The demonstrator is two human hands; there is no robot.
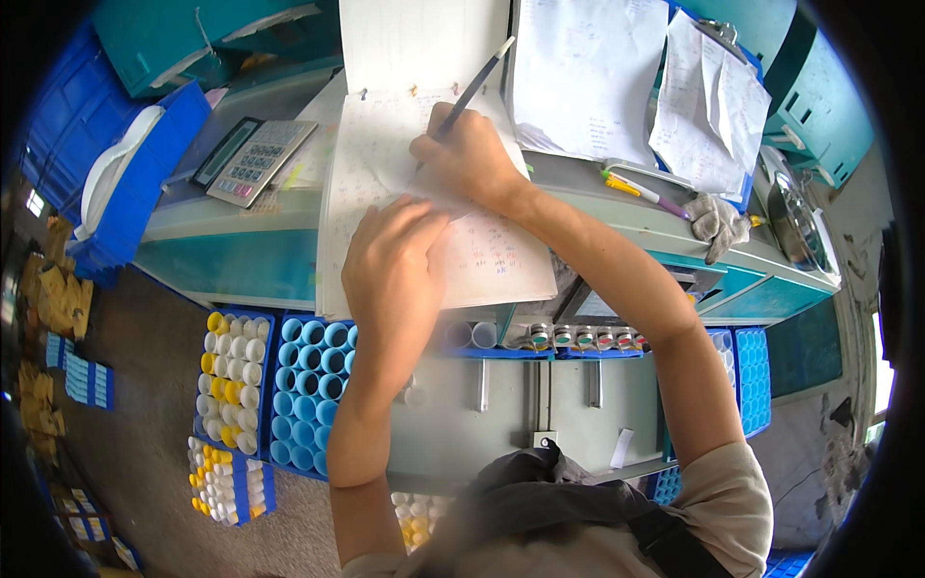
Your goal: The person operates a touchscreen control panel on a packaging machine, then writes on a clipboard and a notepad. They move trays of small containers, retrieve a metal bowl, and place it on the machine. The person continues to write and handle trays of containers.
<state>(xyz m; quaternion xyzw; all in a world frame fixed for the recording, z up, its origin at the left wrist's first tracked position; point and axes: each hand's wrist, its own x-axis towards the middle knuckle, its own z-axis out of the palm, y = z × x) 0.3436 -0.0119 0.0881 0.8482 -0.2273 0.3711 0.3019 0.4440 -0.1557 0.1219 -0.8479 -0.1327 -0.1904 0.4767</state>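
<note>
My right hand is closed around a dark pen with a pale end, its writing tip low over an open notebook. Handwritten marks cover parts of the page, some of them in red and blue. On the lower part of the same page rests my left hand, palm down with its fingers stretched out toward the right hand. A thin, see-through sheet or blur lies between the two hands; I cannot tell which.
Left of the notebook lies a calculator, beside a blue bin. To the right are loose papers, coloured pens and a grey glove. Below the desk edge stand trays of blue cups and white and yellow caps.
</note>
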